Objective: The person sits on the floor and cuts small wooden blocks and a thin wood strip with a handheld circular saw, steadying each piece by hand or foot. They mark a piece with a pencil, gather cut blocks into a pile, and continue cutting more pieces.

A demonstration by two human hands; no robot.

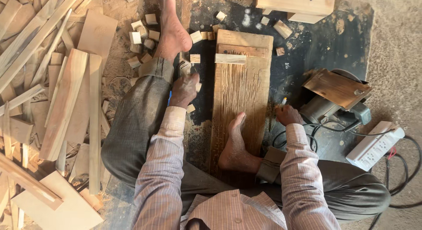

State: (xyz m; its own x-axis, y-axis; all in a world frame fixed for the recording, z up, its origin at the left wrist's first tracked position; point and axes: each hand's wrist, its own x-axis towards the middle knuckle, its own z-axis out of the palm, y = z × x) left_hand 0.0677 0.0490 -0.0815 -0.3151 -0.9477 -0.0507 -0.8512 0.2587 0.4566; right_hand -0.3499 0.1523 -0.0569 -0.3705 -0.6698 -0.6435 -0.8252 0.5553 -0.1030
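Note:
I sit on the floor with my right foot [235,144] resting on a scored wooden board [241,87]. A short pale wood strip [231,58] lies across the board's far end. My left hand [184,89] hangs over small wood blocks beside my left leg, its fingers curled down; what it holds is hidden. My right hand [288,115] rests on the dark floor mat just right of the board, closed around a pencil [282,101] that points up.
A circular saw [336,98] lies right of my right hand, its cable running to a white power strip [376,144]. Offcut blocks [143,36] surround my left foot [172,30]. Planks and slats [66,102] pile up at left. A wooden box [296,3] stands at the top.

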